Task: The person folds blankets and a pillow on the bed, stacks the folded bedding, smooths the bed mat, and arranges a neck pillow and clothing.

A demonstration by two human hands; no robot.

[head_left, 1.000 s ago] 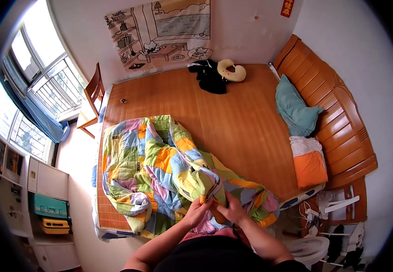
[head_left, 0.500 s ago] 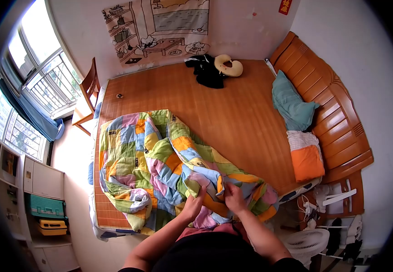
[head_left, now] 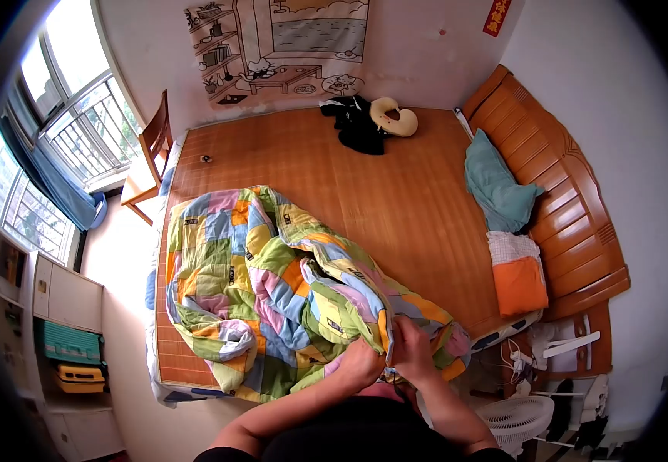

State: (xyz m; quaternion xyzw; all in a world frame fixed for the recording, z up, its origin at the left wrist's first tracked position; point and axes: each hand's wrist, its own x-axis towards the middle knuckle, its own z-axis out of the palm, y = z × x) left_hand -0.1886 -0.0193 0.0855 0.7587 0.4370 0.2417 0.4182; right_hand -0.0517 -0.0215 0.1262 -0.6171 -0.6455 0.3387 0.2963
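A patchwork quilt (head_left: 272,285) in green, blue, orange and pink lies rumpled over the near part of the bed, its near right part bunched up toward my body. My left hand (head_left: 361,362) is closed on the quilt's edge, just in front of my body. Close beside it on the right, my right hand (head_left: 411,348) pinches the same raised edge, fingers pointing up. Between the hands the edge forms a narrow upright fold, and some fingertips are hidden by cloth.
On the brown bed mat (head_left: 395,200) lie black clothing (head_left: 358,132), a neck pillow (head_left: 395,119), a teal pillow (head_left: 495,185) and an orange and white folded cloth (head_left: 518,285). A chair (head_left: 153,154) stands left; a white fan (head_left: 515,420) stands at lower right.
My hands have come closer together and shifted right. The quilt edge between them is raised into a fold, and the quilt's middle has been pulled toward me, opening a dark gap in it.
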